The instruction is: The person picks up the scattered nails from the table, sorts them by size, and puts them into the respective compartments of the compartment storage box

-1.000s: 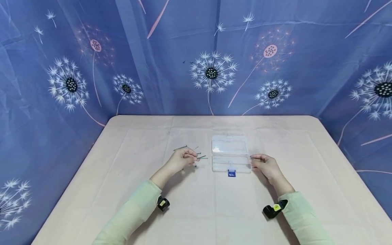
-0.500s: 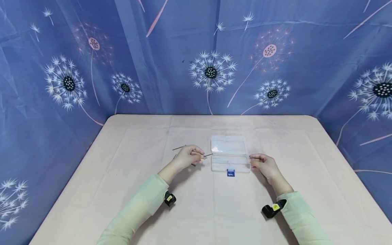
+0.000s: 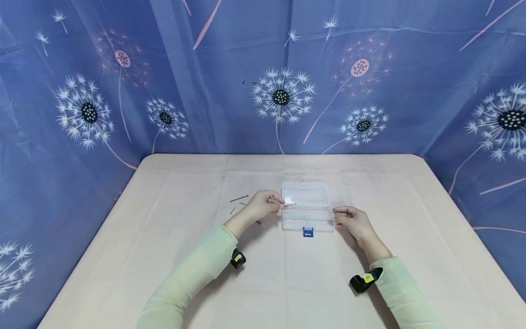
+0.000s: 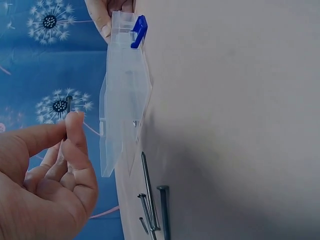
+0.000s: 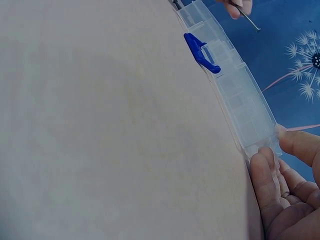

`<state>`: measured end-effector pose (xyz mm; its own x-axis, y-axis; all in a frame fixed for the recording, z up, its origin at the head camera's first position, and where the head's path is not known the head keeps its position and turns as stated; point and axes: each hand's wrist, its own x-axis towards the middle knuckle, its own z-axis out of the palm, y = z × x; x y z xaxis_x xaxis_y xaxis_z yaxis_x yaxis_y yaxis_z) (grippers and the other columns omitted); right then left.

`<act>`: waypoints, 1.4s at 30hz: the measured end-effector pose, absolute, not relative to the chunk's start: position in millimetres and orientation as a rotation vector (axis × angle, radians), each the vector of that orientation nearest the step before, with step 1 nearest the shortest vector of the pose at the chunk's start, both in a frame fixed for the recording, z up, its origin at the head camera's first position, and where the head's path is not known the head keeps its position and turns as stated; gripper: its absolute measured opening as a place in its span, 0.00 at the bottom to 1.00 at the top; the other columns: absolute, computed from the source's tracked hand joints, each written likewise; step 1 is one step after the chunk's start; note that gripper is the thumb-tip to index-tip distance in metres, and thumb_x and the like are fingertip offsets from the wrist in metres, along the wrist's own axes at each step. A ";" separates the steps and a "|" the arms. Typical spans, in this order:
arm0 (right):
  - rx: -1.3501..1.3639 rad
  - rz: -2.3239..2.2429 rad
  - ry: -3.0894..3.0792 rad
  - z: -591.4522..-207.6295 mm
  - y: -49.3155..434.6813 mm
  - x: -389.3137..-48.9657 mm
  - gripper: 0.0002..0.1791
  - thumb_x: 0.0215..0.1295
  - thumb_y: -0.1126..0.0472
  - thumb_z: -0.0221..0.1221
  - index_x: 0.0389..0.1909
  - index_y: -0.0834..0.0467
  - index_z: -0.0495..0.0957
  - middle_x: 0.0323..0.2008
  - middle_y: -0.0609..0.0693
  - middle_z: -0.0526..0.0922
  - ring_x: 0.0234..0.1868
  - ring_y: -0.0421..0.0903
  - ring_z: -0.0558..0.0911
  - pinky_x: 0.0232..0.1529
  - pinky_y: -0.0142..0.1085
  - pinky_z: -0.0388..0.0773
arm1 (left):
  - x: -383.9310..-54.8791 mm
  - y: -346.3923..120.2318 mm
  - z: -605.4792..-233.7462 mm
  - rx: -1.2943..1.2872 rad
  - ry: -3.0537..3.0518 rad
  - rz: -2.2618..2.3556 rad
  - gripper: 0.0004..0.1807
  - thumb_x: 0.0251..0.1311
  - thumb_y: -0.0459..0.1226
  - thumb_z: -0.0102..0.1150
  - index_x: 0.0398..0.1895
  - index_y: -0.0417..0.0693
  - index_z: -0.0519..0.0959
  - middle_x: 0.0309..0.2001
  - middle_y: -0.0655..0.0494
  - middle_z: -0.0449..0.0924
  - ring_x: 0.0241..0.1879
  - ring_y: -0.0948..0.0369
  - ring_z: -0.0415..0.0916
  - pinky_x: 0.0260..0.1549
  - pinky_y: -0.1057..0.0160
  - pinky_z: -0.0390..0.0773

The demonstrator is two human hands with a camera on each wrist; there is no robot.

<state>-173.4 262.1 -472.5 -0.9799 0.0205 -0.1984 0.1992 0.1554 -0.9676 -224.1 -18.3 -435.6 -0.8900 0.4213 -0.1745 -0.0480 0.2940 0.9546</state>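
My left hand [image 3: 260, 205] pinches a nail [image 3: 291, 204] between thumb and fingertips, above the left part of a clear plastic storage box [image 3: 318, 225]. The left wrist view shows the head of the pinched nail [image 4: 69, 100] sticking up past the fingertips. The box lies with its lid [image 3: 306, 193] laid back, and a blue latch [image 3: 307, 232] hangs at its front edge. At the right end of the box, my right hand [image 3: 358, 224] grips its side, thumb on the top edge and fingers against the end wall [image 5: 265, 150]. Something small inside the box is too unclear to identify.
Several loose nails [image 3: 239, 198] of different lengths lie on the table left of the box, partly behind the left hand. A thick dark nail [image 4: 164, 210] is among them. Pale cloth [image 3: 312, 283] covers the table. Behind it hangs a blue dandelion-print curtain [image 3: 222, 100].
My left hand has moved right with the nail, from beside the loose nails to over the box's left part. The right hand stays at the box's right end.
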 end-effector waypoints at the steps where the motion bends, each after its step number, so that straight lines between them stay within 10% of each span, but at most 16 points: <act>1: 0.227 -1.942 2.280 -472.4 262.3 -173.4 0.24 0.62 0.70 0.55 0.55 0.81 0.65 0.28 0.38 0.79 0.29 0.31 0.79 0.33 0.24 0.80 | -225.0 -16.6 -435.7 0.337 2.176 1.622 0.08 0.59 0.27 0.56 0.42 0.32 0.77 0.40 0.41 0.84 0.31 0.59 0.81 0.39 0.63 0.82; 42: 0.238 -1.927 2.290 -473.3 262.8 -174.1 0.24 0.62 0.70 0.55 0.56 0.79 0.65 0.30 0.40 0.79 0.30 0.31 0.79 0.34 0.25 0.80 | -231.6 4.1 -446.0 0.343 2.211 1.616 0.08 0.57 0.27 0.57 0.40 0.32 0.78 0.37 0.42 0.81 0.30 0.59 0.81 0.32 0.64 0.82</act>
<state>-174.1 262.8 -473.3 -0.9778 0.0312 -0.2071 0.2094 0.1679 -0.9633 -231.6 4.1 -446.0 -0.8982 0.4101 -0.1585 -0.0265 0.3094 0.9506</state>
